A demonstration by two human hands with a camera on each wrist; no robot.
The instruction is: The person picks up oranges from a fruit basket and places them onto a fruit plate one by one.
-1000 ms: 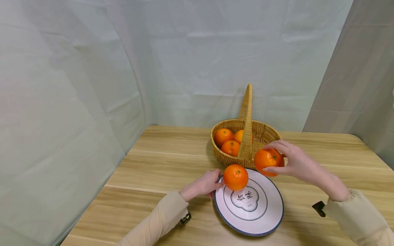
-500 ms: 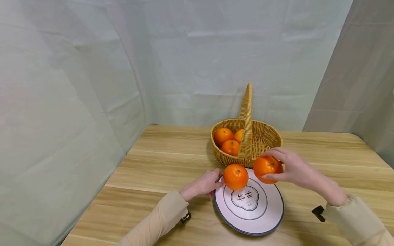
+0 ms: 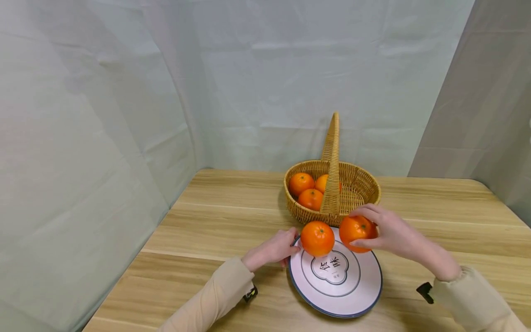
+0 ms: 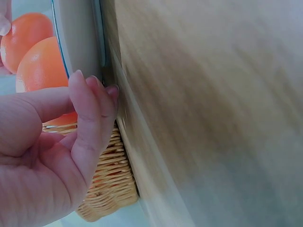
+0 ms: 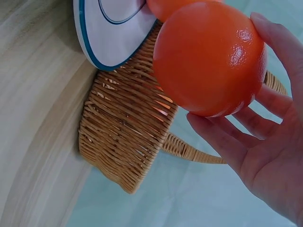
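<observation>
In the head view, my right hand (image 3: 386,230) holds an orange (image 3: 357,234) between thumb and fingers over the far right part of a white plate (image 3: 352,295) with a blue rim. The right wrist view shows this orange (image 5: 208,59) up close, with fingertips around its side. Another orange (image 3: 317,239) rests on the plate's far left part. My left hand (image 3: 275,246) pinches the plate's left rim. In the left wrist view its fingertips meet the edge of the plate (image 4: 80,42), where a second blue line shows lower down.
Behind the plate stands a wicker basket (image 3: 307,215) with a tall handle (image 3: 332,184). Several oranges (image 3: 311,199) lie in its left half. All of this is on a wooden table (image 3: 224,212), with pale cloth (image 3: 290,83) hanging behind.
My right hand has brought its orange from the basket's right front down and slightly left, over the plate. The left hand, plate and other orange stay put.
</observation>
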